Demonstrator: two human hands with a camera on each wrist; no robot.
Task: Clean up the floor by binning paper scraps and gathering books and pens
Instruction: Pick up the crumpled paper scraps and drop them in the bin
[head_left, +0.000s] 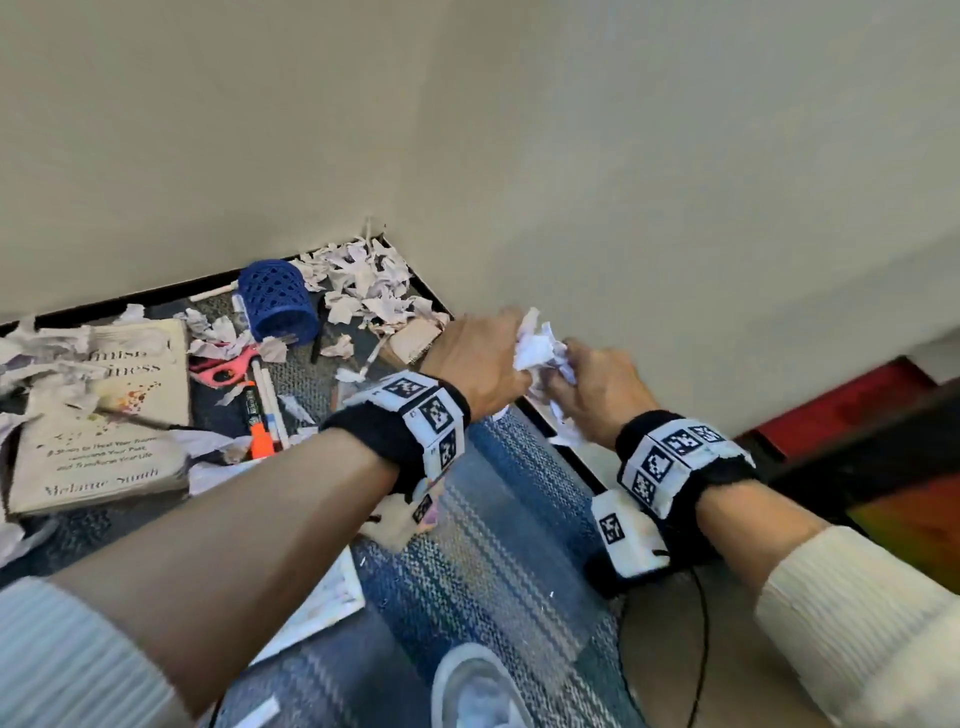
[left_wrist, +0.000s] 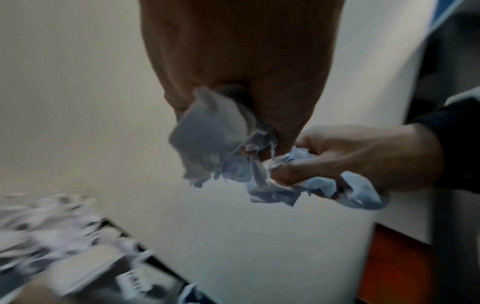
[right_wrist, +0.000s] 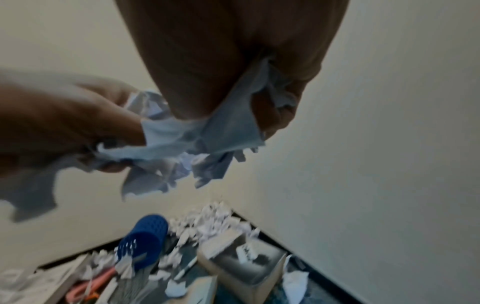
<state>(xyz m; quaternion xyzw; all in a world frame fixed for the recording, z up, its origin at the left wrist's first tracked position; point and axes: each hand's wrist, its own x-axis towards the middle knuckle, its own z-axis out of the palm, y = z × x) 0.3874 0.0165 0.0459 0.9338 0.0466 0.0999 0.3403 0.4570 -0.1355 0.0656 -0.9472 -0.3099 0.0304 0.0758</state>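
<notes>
Both hands are raised above the carpet near the wall corner, each gripping crumpled white paper scraps (head_left: 540, 347). My left hand (head_left: 480, 358) has its fingers curled round one wad (left_wrist: 210, 135). Close to its right, my right hand (head_left: 597, 387) clutches another wad (right_wrist: 233, 115), and the two bunches touch. More torn paper scraps (head_left: 363, 283) lie piled in the corner. A beige book (head_left: 104, 415) lies on the floor at left. Pens and an orange marker (head_left: 260, 415) lie beside it.
A blue mesh pen cup (head_left: 278, 301) lies tipped over near the wall. Pink scissors (head_left: 223, 366) lie by the book. A small cardboard box (right_wrist: 246, 265) sits under my hands. A shoe (head_left: 478, 686) shows at bottom centre, a dark and red piece of furniture (head_left: 857, 415) at right.
</notes>
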